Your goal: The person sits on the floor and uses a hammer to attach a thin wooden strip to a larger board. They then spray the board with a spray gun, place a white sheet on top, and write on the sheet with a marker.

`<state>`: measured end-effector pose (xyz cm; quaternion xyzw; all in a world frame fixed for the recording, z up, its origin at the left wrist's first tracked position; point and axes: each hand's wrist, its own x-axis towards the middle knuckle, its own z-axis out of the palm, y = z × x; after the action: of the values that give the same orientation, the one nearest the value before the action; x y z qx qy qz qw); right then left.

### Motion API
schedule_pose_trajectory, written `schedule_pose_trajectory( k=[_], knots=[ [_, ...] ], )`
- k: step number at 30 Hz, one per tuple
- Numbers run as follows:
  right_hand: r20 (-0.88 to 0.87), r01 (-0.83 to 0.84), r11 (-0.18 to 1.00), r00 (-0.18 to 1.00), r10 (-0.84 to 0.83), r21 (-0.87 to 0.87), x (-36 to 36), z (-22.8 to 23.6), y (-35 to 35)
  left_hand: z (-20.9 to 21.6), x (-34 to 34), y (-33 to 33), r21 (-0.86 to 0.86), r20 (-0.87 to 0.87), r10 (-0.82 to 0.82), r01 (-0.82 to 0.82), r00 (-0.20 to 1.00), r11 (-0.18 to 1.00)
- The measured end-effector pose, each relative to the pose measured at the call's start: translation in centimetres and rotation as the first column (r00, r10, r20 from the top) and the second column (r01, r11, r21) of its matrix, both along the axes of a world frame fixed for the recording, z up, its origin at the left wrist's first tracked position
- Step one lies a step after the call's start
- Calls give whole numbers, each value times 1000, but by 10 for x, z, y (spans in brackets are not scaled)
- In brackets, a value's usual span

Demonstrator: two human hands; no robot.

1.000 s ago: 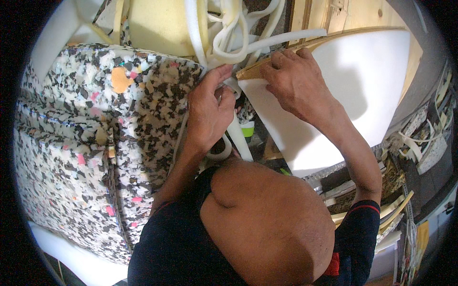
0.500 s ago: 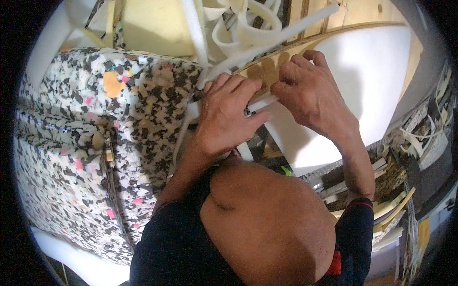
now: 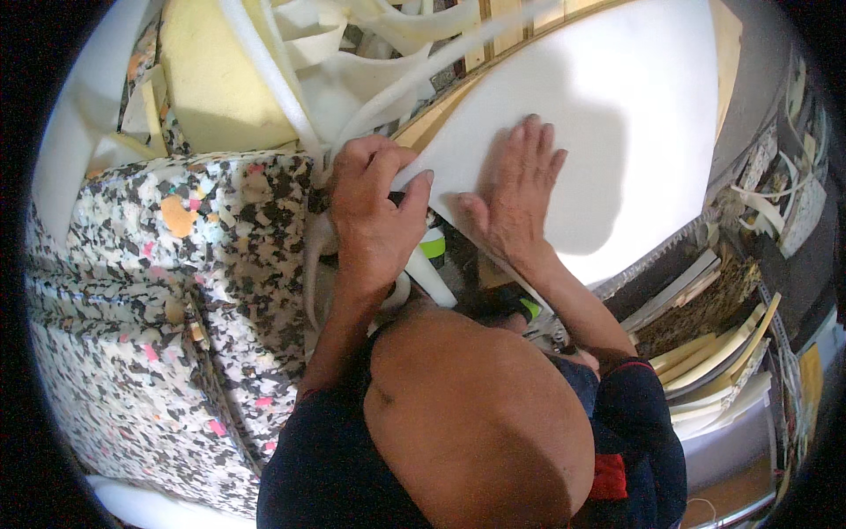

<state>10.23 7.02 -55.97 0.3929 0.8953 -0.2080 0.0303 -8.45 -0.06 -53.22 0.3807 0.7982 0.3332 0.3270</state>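
A white foam sheet (image 3: 643,167) lies over a wooden board (image 3: 441,113), whose edge shows along the sheet's far left side. At the narrow left end of the sheet, my left hand (image 3: 374,212) is closed, with the sheet's tip between thumb and fingers. My right hand (image 3: 520,189) rests palm down on the sheet with its fingers stretched out. What lies under the sheet is hidden.
To the left stands a large speckled foam block (image 3: 203,212). Behind it are a pale yellow foam slab (image 3: 225,79) and curled white foam strips (image 3: 361,88). Offcuts (image 3: 723,353) pile up at the right. A bright green item (image 3: 432,245) shows below the sheet.
The sheet's left end now covers the stained part of the board that was bare. My right hand has gone from a pinch to lying flat. My left hand has closed on the tip.
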Motion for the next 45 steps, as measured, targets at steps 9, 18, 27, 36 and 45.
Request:
schedule_pose_trajectory(
  k=[9, 18, 27, 36, 45],
  knots=[
    [51, 47, 999, 998, -47, -1, -29, -17, -13, -7, 1, -3, -82, -42, 40, -43, 998, 996],
    [89, 59, 997, 994, -64, 51, -49, -18, -9, -12, -8, -7, -74, -25, 34, -35, 999, 997],
    [162, 42, 997, 985, -54, 71, -53, -16, -7, -9, -1, -29, -391, 181, 441, -347, 879, 852],
    [165, 56, 995, 984, -68, 77, -54, -18, -10, -9, 0, -28, -416, 532, 548, -365, 645, 833],
    [144, 77, 995, 986, -86, 68, -54, -18, -11, -18, 8, -26, -341, 513, 561, -445, 649, 828]
  ],
)
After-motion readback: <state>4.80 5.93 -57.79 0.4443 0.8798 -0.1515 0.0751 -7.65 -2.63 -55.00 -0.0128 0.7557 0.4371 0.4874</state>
